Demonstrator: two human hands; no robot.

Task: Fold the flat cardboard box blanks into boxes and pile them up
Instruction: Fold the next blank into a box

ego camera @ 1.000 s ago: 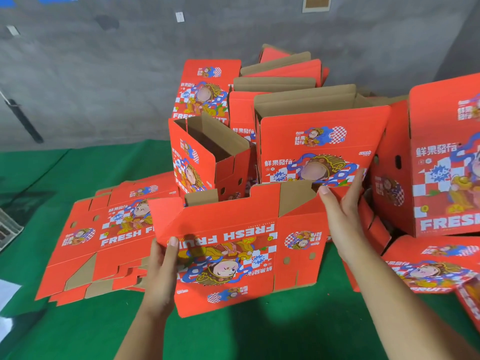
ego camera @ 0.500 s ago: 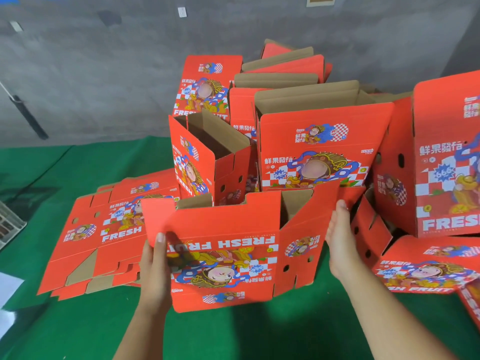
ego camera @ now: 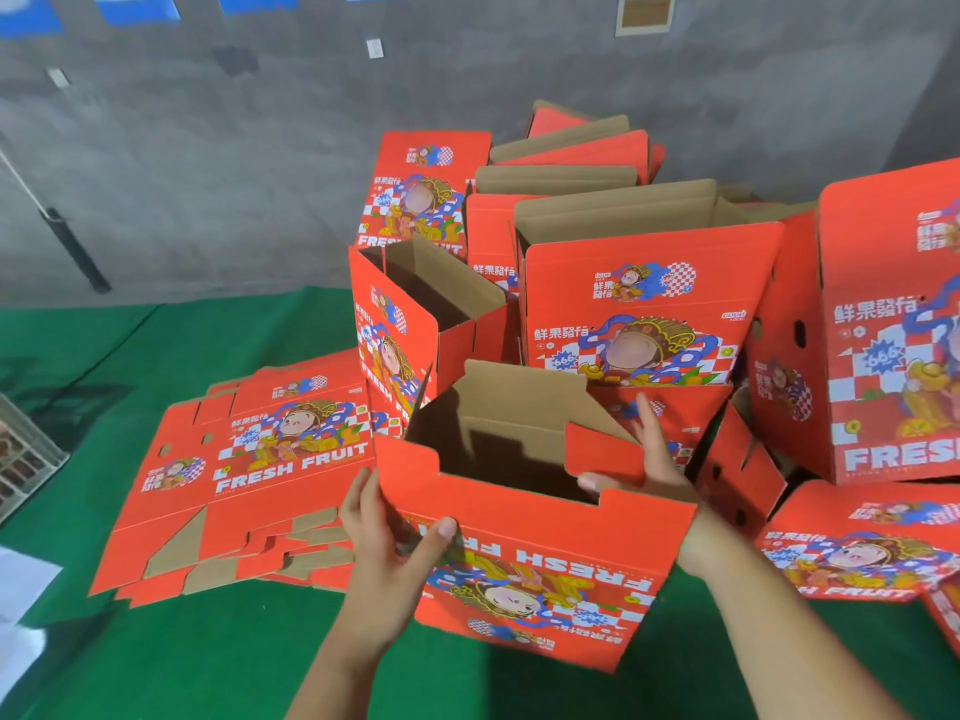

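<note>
My left hand gripped red box corner w/ thumb, right hand flat vs far side, fingers straight, box opened up on green mat.

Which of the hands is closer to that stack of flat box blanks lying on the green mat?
Left. The left hand grips the box's edge right beside the flat blanks; the right hand is on the box's far side.
</note>
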